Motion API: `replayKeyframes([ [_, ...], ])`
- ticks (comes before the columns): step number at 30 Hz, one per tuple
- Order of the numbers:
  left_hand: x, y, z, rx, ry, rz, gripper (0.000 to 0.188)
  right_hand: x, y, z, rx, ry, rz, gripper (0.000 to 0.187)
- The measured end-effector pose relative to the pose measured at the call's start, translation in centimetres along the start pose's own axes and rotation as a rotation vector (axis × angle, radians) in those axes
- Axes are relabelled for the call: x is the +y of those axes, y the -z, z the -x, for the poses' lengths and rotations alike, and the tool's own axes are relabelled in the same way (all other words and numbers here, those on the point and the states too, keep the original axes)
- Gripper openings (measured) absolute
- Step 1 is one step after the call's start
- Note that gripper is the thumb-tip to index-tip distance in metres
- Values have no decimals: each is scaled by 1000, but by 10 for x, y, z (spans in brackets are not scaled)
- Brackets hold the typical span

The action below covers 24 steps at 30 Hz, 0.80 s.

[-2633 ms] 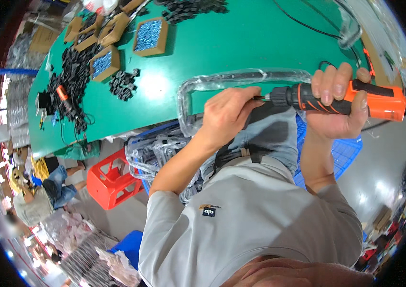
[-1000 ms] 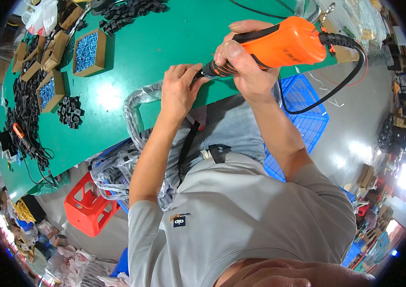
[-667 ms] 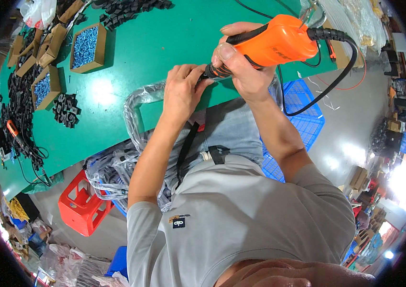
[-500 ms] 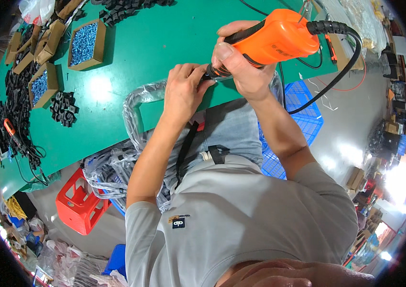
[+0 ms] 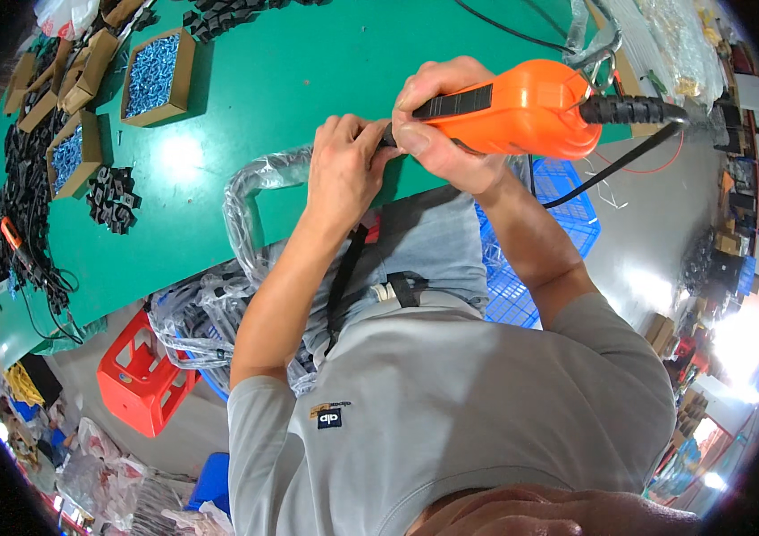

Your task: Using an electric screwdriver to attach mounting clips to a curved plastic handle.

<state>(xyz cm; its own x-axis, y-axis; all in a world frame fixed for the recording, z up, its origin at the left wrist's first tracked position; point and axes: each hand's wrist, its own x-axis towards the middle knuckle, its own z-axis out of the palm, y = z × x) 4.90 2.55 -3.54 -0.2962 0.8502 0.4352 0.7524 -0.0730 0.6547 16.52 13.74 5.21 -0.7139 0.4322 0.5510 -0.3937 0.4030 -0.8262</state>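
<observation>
My right hand (image 5: 451, 134) is wrapped round an orange electric screwdriver (image 5: 531, 107), with a black cable running from its rear end. The tool lies nearly level in this picture, its tip pointing left at my left fingers. My left hand (image 5: 343, 170) is closed, thumb and fingers pressed together beside the tip. It grips a bent tube in clear plastic wrap (image 5: 259, 174), which runs under the hand along the table's near edge. The exact spot where the tip meets the work is hidden by my fingers.
On the green table (image 5: 263, 80) stand cardboard boxes of blue screws (image 5: 152, 76), beside a pile of small black parts (image 5: 114, 198). A second orange screwdriver (image 5: 11, 234) lies far left. A red stool (image 5: 142, 375) and a blue crate (image 5: 567, 192) are below table level.
The screwdriver's rear end has swung down toward me, so the tool sits more level. Its cable has shifted with it. My left hand stays in about the same place on the tube.
</observation>
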Motion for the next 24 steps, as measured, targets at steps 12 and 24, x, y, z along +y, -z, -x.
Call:
replayKeyframes([
  [12, 0, -8, -1, 13, -62, -68, 30, -2, 1, -5, 0, -13, -113, 31],
  [24, -39, 78, -45, 204, -160, -263, 16, -95, 45, 52, 336, 266, -266, 35],
])
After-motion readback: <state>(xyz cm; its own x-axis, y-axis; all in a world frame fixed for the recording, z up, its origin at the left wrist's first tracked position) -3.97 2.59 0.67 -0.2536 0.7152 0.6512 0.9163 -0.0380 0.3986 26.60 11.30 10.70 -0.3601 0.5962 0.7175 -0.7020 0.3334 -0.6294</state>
